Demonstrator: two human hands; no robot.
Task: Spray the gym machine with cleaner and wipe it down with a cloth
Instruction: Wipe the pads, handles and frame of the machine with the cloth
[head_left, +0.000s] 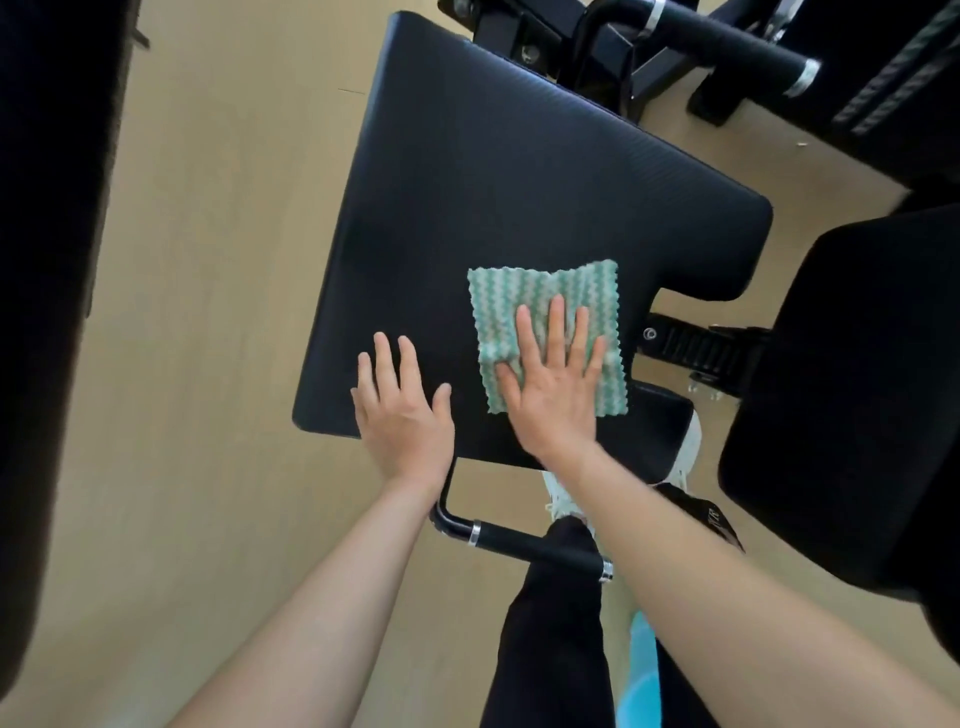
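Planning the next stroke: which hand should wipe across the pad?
Right. The right hand lies flat on the cloth; the left hand rests bare on the pad.

matt black ribbed vinyl pad (493, 171); fuzzy green-white woven cloth (540, 296); glossy chromed metal handle (519, 540); smooth wood-look floor (218, 260).

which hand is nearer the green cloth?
Right. The right hand lies flat on the green cloth, fingers spread; the left hand rests on the bare black pad beside the cloth, not touching it.
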